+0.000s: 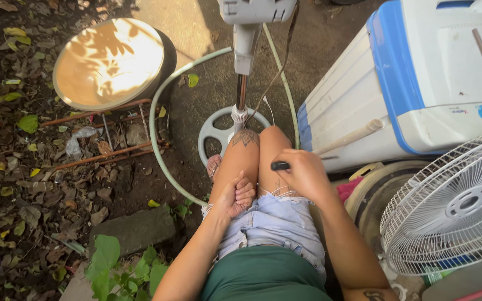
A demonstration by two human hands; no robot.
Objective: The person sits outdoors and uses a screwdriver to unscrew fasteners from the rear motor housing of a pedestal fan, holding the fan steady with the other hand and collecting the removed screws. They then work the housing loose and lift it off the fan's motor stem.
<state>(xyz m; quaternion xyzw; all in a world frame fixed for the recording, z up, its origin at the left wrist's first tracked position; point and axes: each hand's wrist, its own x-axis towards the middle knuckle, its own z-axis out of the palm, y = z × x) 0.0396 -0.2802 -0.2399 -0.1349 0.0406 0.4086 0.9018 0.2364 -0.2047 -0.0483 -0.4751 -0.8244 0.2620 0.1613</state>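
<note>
Your right hand [306, 174] is closed around a small black tool [280, 165], and only its dark butt end shows, poking out toward your knees [259, 139]. It looks like a screwdriver handle, though the working end is hidden in your fist, so I cannot tell for sure. Judging by its size, it should be light and stiff, with a hard grip that could turn slick in a sweaty palm; hold it around the thick of the handle, as you do now.

Your left hand [235, 195] holds nothing: it rests loosely curled on your thigh, just behind the knees.

Straight ahead of the knees stands the fan stand [241, 95], its round base [214, 129] touching the ground just past them. The stand looks top-heavy and rigid; the metal pole is the safe place to grasp it, not the plastic housing. Right of the knees lies a white and blue appliance [419, 83], and behind that, a white fan grille [453, 206], thin-wired and easily bent. A pale hose [157, 145] loops left of the base.
</note>
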